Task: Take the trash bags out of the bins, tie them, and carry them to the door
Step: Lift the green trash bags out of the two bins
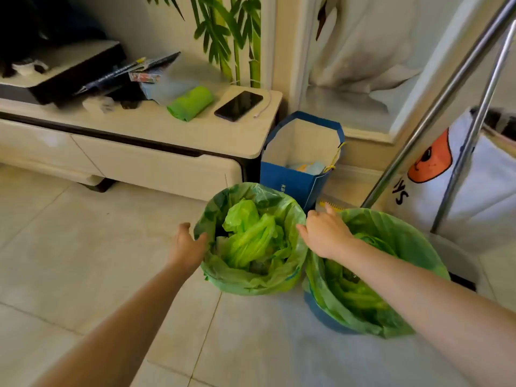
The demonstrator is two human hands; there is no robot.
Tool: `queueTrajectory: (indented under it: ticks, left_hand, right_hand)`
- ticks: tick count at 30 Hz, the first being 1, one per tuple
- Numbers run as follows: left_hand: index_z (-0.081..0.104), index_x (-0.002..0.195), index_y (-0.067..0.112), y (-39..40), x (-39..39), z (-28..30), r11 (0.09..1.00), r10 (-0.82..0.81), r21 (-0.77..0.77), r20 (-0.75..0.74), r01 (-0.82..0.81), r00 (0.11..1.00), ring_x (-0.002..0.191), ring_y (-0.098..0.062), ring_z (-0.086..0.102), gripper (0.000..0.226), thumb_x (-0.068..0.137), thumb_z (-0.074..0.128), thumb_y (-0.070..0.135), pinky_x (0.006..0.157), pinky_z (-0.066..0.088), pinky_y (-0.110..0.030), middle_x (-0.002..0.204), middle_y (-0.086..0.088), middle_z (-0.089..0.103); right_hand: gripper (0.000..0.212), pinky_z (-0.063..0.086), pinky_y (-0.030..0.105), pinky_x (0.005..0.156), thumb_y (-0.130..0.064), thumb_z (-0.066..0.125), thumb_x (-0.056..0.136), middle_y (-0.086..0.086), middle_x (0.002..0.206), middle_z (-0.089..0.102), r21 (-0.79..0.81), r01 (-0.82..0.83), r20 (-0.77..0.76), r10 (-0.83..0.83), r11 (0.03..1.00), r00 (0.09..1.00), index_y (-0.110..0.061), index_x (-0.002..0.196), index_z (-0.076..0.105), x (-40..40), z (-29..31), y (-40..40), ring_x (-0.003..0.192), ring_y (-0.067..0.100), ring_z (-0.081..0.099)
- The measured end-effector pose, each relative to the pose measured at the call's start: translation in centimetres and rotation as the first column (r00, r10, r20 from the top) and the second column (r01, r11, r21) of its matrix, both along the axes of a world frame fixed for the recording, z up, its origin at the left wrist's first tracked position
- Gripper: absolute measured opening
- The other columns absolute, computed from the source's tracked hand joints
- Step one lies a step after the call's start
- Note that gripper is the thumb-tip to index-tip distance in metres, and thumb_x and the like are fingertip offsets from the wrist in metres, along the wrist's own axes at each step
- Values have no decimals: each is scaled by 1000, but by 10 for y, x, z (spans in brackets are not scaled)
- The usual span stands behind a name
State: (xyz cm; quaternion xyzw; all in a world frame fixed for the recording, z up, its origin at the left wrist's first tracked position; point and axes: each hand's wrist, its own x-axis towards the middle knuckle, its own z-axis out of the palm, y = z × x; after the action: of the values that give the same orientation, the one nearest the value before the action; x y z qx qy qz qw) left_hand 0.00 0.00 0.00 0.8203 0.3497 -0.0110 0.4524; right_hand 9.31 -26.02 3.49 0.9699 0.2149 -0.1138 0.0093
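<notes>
Two lined bins sat side by side low in the frame, the left bin (251, 238) center, the right bin (371, 272) lower right. A paper bag (301, 160) was tucked right behind them, beside the cabinet (139, 129) at upper left, where a phone (238, 105) was left on top.

green bin liners (252, 277), blue paper bag (293, 182), blk phone (238, 105)

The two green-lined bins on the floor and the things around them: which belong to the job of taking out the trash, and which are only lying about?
Belong to the job:
- left bin's green bag
- right bin's green bag
- left hand, open at the left bag's rim
- right hand, open between the two bins

Only lying about:
- blue paper bag
- phone
- green roll
- magazines
</notes>
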Motion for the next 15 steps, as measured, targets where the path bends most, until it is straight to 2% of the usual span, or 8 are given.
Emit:
queueTrajectory:
  ticks: [2,5,7,9,10,12,13,15]
  left_hand:
    - [28,145,7,0,1,-11,993,67,-103,33,-63,997,117,-30,50,61,93,53,27,89,43,-38,141,-14,45]
    - [39,138,4,1,7,-28,975,146,-174,42,-136,988,98,-26,53,51,94,50,29,78,43,-35,117,-12,55]
    - [55,117,3,2,6,-37,974,154,-174,53,-143,987,90,-29,56,39,96,45,34,72,43,-35,102,-13,57]
    - [59,93,4,1,6,-35,968,163,-199,50,-150,985,78,-28,54,42,98,37,40,69,42,-36,93,-16,55]
    - [59,97,3,-1,3,-37,965,164,-213,30,-154,986,84,-30,57,48,99,34,44,75,45,-39,98,-19,56]
    - [53,124,3,-3,-3,-41,940,187,-282,-36,-189,982,111,-37,55,61,98,29,52,94,44,-46,122,-21,56]
    - [49,131,6,-4,-6,-42,909,200,-359,-73,-213,977,116,-37,54,64,97,28,56,96,43,-46,127,-18,55]
    - [49,130,13,-7,-11,-43,807,221,-536,-117,-249,968,109,-34,56,64,95,26,61,92,45,-45,126,-14,55]
  right_hand:
    - [57,14,46,119,-43,21,101,16,111,65,-56,26,27,-25,998,999,1,114,55,3,-11,3,117,32,54]
    - [65,12,49,119,-48,19,99,18,142,46,-112,64,38,-60,992,997,-4,117,63,9,-26,5,143,38,21]
    - [62,14,51,118,-47,21,99,19,141,47,-111,70,22,-68,991,997,-5,111,65,9,-33,6,141,39,24]
    - [47,19,51,115,-40,30,98,19,128,55,-78,94,-11,-95,993,995,-9,94,64,11,-31,5,131,40,36]
    - [37,21,50,114,-36,35,97,18,124,57,-61,107,-18,-109,992,994,-11,88,60,9,-33,4,128,40,38]
    - [27,22,48,113,-30,42,96,17,125,55,-48,118,-13,-118,992,993,-11,90,60,7,-35,5,129,40,35]
    - [25,23,48,113,-29,44,95,16,126,54,-54,129,-8,-129,990,992,-11,93,62,5,-36,5,130,40,33]
    - [20,22,47,113,-26,45,94,15,123,56,-52,144,1,-144,988,990,-13,87,58,4,-37,7,129,39,34]
